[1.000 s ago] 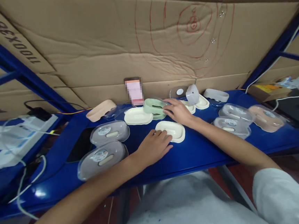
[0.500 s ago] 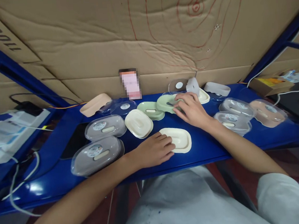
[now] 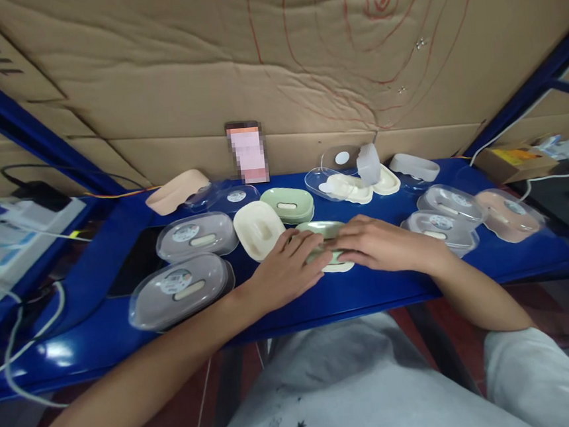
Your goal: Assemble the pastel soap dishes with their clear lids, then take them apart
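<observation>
A green soap box body (image 3: 319, 226) sits over a cream oval base (image 3: 339, 268) near the table's front edge; the hands cover much of both. My left hand (image 3: 292, 266) is closed on the left side of the green body. On its right side my right hand (image 3: 384, 243) grips with bent fingers. Just left of them lies a cream oval tray (image 3: 260, 230). Behind it rests another green soap box body (image 3: 288, 204) with a cream piece showing in its slot.
Lidded grey soap boxes (image 3: 179, 292) stand at left, more (image 3: 440, 230) at right beside a peach one (image 3: 508, 214). Toward the back are a peach ring (image 3: 177, 191), clear lids (image 3: 236, 199), cream bases (image 3: 349, 188) and a grey ring (image 3: 414, 166). A phone (image 3: 248, 153) leans on the cardboard.
My right hand has brought the green body from the back toward me, onto the cream base. My left hand has shifted from the base to the green body.
</observation>
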`<move>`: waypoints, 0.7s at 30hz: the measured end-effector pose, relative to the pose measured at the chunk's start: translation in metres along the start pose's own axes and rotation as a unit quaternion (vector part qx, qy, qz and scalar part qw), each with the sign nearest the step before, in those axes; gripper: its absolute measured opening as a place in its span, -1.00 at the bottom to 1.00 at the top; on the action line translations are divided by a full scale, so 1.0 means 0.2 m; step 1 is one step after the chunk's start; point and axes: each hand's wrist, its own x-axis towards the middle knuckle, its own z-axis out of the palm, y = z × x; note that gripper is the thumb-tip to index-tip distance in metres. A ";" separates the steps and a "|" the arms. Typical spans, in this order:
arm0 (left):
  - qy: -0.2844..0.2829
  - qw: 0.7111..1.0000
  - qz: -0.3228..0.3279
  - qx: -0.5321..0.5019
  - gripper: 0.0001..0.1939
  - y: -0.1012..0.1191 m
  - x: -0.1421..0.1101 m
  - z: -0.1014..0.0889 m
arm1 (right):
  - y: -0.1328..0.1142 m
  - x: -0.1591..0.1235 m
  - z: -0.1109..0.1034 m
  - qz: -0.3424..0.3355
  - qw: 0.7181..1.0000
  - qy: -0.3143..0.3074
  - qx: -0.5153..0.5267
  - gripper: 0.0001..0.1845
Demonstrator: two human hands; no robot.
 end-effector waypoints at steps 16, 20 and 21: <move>-0.073 0.992 0.032 -0.094 -0.77 0.00 0.00 0.00 | 0.31 0.10 0.15 0.228 0.949 0.185 -0.112 -0.63; -0.081 0.992 0.020 -0.091 -0.76 -0.01 0.00 0.00 | 0.37 0.10 0.13 0.265 0.930 0.251 0.054 -0.81; -0.071 0.993 0.011 -0.090 -0.74 -0.01 0.00 0.01 | 0.35 0.09 0.11 0.254 0.914 0.287 0.132 -0.80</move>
